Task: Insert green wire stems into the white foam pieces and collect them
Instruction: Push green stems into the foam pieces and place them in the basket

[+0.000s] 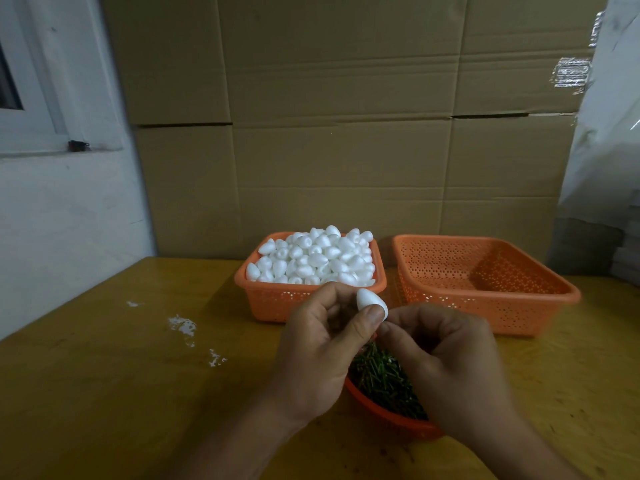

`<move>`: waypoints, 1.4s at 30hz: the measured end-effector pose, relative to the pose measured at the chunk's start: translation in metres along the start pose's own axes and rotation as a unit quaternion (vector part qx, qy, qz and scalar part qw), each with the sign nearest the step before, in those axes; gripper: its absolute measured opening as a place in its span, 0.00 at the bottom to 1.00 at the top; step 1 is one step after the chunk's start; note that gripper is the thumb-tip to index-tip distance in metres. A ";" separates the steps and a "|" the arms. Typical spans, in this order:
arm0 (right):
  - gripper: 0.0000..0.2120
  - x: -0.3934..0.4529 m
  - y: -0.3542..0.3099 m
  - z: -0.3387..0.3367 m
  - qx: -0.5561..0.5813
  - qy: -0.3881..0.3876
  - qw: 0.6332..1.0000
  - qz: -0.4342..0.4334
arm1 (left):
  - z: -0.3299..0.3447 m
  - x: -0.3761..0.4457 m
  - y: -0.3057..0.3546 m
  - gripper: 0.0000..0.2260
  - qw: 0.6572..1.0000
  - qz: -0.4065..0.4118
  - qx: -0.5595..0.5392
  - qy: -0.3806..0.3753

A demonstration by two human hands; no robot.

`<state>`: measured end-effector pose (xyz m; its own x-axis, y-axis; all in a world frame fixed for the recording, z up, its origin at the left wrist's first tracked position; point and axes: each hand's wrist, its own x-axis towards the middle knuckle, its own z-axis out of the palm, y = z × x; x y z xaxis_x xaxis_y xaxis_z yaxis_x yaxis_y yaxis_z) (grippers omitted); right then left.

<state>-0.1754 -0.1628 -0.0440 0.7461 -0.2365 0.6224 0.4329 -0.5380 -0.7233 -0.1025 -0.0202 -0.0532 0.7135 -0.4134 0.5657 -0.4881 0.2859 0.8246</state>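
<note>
White foam piece between left hand fingertips

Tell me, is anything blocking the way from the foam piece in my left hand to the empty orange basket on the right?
Nothing visible does. The foam piece is above the table, and the empty basket lies open-topped just beyond it to the right.

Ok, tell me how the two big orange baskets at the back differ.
The left basket is heaped with white foam pieces; the right basket holds nothing visible. The right basket looks wider, and the left hand partly covers the left basket's front. Both are orange, perforated and rest on the table.
</note>
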 end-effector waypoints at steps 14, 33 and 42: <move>0.04 -0.001 0.001 0.003 0.009 -0.020 0.999 0.035 | -0.003 0.001 -0.001 0.05 0.999 0.025 0.024 -0.008; 0.07 0.084 0.037 -0.042 -0.105 0.048 0.979 0.171 | 0.003 -0.005 -0.015 0.05 0.987 0.008 0.157 -0.017; 0.27 0.147 0.091 -0.067 -0.379 -0.044 0.868 0.318 | 0.002 -0.007 -0.012 0.21 0.984 0.020 0.176 -0.019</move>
<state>-0.0603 -0.3009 0.0021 0.7619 -0.6365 0.1194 -0.5136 -0.7062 -0.4873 -0.1026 -0.0231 -0.0669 0.6736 -0.4422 0.5922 -0.6648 -0.0123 0.7469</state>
